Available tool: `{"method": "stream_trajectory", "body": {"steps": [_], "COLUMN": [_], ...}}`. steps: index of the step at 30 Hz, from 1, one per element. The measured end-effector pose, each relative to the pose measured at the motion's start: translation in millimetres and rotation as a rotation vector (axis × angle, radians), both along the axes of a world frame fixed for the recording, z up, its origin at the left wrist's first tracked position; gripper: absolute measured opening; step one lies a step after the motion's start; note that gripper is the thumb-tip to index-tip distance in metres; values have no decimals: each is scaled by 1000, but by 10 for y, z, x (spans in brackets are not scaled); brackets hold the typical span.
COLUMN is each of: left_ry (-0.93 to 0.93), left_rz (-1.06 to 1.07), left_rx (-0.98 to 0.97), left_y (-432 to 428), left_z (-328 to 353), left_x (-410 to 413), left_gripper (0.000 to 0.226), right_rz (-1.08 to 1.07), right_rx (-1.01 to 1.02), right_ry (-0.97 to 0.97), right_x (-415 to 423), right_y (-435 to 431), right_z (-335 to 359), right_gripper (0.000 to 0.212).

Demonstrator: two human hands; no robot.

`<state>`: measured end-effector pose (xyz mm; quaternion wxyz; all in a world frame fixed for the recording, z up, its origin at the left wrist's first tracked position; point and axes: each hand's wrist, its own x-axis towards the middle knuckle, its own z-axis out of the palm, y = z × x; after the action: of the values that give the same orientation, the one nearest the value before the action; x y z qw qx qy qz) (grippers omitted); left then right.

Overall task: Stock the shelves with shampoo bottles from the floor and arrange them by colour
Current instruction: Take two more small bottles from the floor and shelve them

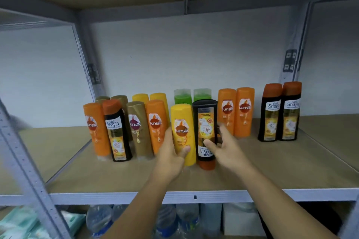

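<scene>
The yellow Sunsilk bottle stands upright mid-shelf, grasped by the left grip. Just beside it on the right, the black Safi Shayla bottle is cap-down, grasped by the right grip. Both sit forward of the green bottles. Bare shelf board lies open toward the front edge.

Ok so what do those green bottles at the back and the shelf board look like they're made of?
Green bottles: probably translucent plastic; green contents show through, and the tops look pale and see-through. Shelf board: likely matte tan fibreboard or pressed wood; flat, dull, no visible grain.
</scene>
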<state>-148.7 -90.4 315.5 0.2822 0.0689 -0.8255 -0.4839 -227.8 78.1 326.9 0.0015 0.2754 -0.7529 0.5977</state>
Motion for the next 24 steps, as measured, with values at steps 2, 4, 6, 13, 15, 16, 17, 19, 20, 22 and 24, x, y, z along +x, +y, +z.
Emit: {"method": "stream_trajectory", "body": {"steps": [2,4,6,13,15,16,17,19,20,22,24], "left_ry": [-42,-116,-140,-166,-174,-177,-177,-183,-183,-167,-148], "left_rz": [-17,-23,-1,85,135,153,171,204,211,218,237], "left_rx": [-10,-10,-2,-1,-28,-27,-26,-23,-19,-1,-4], "left_y": [-26,-40,-62,-84,-80,-79,-77,-66,-64,-61,-65], "left_z": [-103,-229,-349,-321,-309,-317,-330,-360,-379,-425,-463], "left_x": [-14,-32,-54,-219,-267,-295,-323,-376,-395,-419,-426], "left_gripper": [81,83,70,59,53,50,48,44,43,45,44], "right_rz": [26,32,13,-96,-120,-130,-139,-153,-159,-167,-181], "right_rx": [89,182,214,216,216,215,215,237,254,268,264], "right_ry": [6,-1,-9,38,54,59,61,63,64,67,69], "right_x": [-47,-59,-66,-150,-195,-221,-248,-281,-287,-316,-356], "right_y": [10,29,36,-96,-128,-139,-146,-153,-158,-173,-190], "right_z": [-20,-47,-66,-184,-220,-248,-283,-370,-412,-491,-533], "right_gripper": [72,76,70,66,64,63,63,64,65,64,61]}}
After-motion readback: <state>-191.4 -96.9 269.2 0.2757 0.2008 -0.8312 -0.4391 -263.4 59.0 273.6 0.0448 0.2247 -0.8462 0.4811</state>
